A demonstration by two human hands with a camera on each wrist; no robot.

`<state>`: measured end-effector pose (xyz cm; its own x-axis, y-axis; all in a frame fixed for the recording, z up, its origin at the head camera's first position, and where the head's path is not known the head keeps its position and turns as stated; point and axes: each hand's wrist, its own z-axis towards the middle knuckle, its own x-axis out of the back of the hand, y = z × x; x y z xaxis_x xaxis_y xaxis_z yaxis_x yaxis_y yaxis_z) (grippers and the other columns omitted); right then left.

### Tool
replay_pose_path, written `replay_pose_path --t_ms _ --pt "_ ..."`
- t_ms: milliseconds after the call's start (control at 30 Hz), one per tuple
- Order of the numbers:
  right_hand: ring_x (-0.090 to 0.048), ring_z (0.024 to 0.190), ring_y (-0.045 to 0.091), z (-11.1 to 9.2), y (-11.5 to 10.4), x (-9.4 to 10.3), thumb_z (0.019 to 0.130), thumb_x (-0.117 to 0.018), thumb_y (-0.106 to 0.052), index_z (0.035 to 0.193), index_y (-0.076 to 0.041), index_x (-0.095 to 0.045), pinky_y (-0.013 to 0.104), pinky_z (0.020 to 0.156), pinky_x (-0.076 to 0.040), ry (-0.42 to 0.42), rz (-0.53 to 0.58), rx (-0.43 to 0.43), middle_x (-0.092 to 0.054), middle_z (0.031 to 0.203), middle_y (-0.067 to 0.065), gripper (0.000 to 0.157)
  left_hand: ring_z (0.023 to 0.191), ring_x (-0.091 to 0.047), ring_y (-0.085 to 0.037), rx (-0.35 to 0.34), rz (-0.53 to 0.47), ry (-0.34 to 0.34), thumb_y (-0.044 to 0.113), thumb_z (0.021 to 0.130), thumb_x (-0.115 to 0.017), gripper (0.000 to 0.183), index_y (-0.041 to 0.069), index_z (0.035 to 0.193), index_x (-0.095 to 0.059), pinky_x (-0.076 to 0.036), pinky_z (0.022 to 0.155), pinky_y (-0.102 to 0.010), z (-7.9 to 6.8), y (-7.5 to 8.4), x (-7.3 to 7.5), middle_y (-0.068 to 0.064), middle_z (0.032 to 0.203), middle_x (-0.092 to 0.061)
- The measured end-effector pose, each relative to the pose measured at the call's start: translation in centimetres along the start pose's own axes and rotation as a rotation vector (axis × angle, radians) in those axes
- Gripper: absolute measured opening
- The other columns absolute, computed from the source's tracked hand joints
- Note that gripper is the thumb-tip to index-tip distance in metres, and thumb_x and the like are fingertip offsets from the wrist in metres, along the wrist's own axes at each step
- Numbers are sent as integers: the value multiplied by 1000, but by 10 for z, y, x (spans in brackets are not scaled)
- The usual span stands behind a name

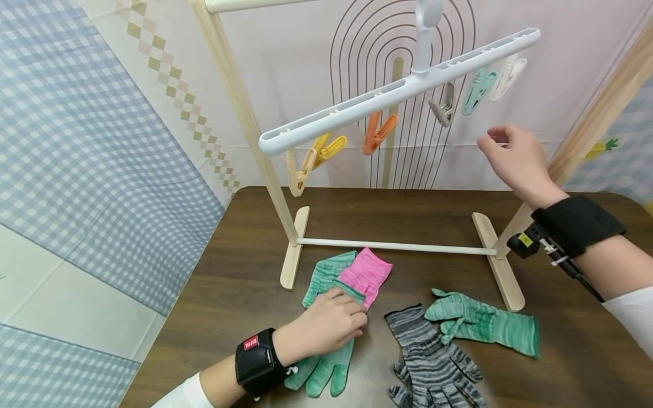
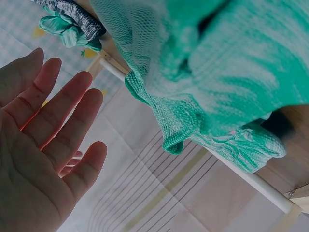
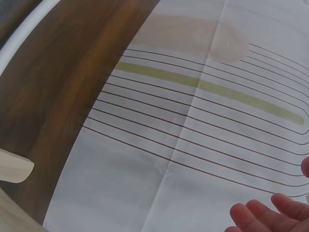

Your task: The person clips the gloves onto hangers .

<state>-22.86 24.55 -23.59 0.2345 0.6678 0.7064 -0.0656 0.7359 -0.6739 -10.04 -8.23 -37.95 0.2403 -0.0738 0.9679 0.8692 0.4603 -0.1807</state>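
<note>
Currently, hands are well apart: left hand (image 1: 326, 324) low over a green glove (image 1: 333, 365), its fingers loosely extended, gripping nothing; contact with the knit can't be told. Right hand (image 1: 517, 161) is raised, fingers loosely bent, nothing seen in it. The green glove lies under the left hand, its fingers poking out on the near side. Just beyond that hand, a second green piece (image 1: 326, 275) and a pink piece (image 1: 368, 271) overlap it. To the left hand's right, a grey-black striped glove (image 1: 428, 362) touches another green glove (image 1: 492, 322), which sits below the right hand. Just above the right hand, teal clip (image 1: 478, 90) and white clip (image 1: 509, 78) hang from a pale hanger (image 1: 347, 113); grey clip (image 1: 445, 106), orange clip (image 1: 378, 135), yellow clip (image 1: 330, 150) and cream clip (image 1: 301, 174) run off to its left. Beyond the left hand, a white rod (image 1: 393, 245) joins the rack's wooden feet on the brown table (image 1: 219, 323).
</note>
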Motion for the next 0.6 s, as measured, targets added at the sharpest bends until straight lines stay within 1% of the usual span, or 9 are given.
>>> replay_pose_path --t_ms 167,233,367,433,533,600 --pt "-41 113 36 4 -2 -2 90 -33 -42 131 1 -34 40 79 -34 18 15 5 -40 132 23 59 91 -57 -5 4 5 11 33 82 -61 10 23 84 -61 -39 84 -27 2 0 -3 11 93 -64" --pt "-40 112 35 6 -3 -2 90 -33 -42 133 -1 -32 36 77 -34 25 34 -11 -38 133 22 60 91 -57 -5 4 5 14 32 82 -61 10 22 84 -61 -39 84 -27 2 0 -3 11 93 -64" --pt "-38 115 32 10 -6 -2 90 -33 -43 137 -6 -24 35 80 -35 40 97 -62 -33 137 19 61 91 -58 -5 5 5 19 32 81 -61 10 22 83 -61 -40 84 -27 2 0 -3 11 93 -64" --pt "-38 115 30 12 -8 -1 90 -34 -43 138 -8 -22 34 81 -35 53 126 -83 -32 137 19 60 91 -58 -6 7 5 18 32 81 -61 10 22 83 -61 -40 85 -28 1 0 -4 11 94 -64" --pt "-40 110 26 16 -10 0 90 -35 -40 138 -9 -22 30 79 -35 76 153 -105 -35 134 17 59 91 -58 -6 8 5 17 33 81 -61 10 22 83 -61 -40 85 -28 1 0 -4 11 93 -64" --pt "-42 104 19 18 -12 1 90 -36 -40 137 -10 -23 27 77 -34 97 165 -121 -38 128 12 58 91 -58 -6 8 6 18 33 82 -61 11 22 82 -60 -40 85 -28 1 1 -5 11 93 -64"
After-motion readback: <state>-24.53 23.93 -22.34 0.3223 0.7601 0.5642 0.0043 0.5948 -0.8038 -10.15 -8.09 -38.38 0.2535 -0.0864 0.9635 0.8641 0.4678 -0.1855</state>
